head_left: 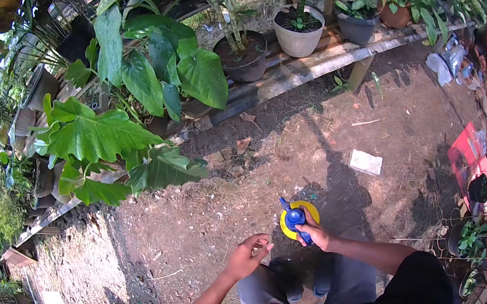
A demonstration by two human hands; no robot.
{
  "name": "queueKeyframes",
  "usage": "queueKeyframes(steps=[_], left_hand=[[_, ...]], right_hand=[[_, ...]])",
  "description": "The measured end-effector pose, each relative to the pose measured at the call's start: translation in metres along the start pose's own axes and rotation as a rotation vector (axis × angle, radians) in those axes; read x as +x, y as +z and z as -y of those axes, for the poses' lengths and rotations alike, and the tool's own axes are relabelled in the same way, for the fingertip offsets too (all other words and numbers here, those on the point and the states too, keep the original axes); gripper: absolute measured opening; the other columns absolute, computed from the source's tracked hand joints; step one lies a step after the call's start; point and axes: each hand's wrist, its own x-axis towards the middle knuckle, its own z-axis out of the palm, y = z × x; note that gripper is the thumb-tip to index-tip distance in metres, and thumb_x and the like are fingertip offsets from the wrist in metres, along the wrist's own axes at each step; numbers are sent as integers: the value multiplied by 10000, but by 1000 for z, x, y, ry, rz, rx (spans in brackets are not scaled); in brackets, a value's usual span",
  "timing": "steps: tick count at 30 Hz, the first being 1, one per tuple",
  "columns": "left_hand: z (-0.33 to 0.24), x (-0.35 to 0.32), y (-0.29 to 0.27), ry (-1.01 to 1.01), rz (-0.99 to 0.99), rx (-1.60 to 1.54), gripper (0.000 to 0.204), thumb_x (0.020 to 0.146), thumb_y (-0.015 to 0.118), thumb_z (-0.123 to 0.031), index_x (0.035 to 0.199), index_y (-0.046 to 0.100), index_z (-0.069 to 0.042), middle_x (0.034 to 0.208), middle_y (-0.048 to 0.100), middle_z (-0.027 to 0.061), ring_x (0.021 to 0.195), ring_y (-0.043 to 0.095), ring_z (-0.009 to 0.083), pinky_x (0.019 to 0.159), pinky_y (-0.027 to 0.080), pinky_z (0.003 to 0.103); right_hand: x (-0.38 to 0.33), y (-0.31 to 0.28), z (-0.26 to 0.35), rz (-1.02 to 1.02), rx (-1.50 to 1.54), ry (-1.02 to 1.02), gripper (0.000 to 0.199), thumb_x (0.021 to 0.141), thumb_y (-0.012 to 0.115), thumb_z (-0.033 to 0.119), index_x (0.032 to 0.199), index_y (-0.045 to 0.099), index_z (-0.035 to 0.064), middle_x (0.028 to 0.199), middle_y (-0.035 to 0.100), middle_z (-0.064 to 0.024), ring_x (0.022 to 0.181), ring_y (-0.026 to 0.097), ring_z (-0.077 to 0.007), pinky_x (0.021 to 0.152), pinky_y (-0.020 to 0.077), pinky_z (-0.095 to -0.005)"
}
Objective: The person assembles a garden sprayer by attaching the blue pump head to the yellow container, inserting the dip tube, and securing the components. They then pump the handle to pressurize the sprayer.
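A spray bottle with a yellow body and a blue spray head is in my right hand, in front of my knees. The right fingers wrap around its blue head and handle, and the blue nozzle points away from me. Just left of the bottle, my left hand hangs in the air with its fingers loosely bent and apart. Nothing shows in it, and it does not touch the bottle.
Potted plants stand on a long wooden bench, including a white pot at the back. Large green leaves reach out at the left. On the dirt ground lie a pale block and, farther right, a red sheet.
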Motion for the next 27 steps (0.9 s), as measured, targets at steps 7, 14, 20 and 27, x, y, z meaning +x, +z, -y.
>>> queueKeyframes(steps=[7,14,20,27], left_hand=[[-301,-95,-10,647,-235,-127,365,835,718,-90,1185,625,-43,1060,582,112,905,619,224,809,488,330],[-395,-145,-91,434,249,-270,166,874,699,-124,1000,688,-17,821,627,67,675,579,87,640,473,253],[-377,-169,-137,433,176,-196,206,891,709,-181,790,659,-9,579,607,10,530,542,46,503,428,234],[-466,-190,-241,834,172,135,181,940,599,-125,800,637,-18,732,687,69,636,666,195,589,515,336]], right_hand=[[-214,139,205,49,-114,-218,697,1000,490,230,1540,57,142,1046,511,-95,653,557,-126,531,462,-258],[-281,247,283,44,-45,-159,330,1017,457,167,1288,328,29,816,556,-75,608,559,-131,518,470,-264],[-250,312,255,-86,-120,-290,337,1017,479,191,1289,354,35,808,536,-36,668,541,-102,589,443,-261],[-201,368,268,-146,36,-308,291,1013,510,252,1242,405,105,881,518,-42,693,525,-98,619,418,-245]])
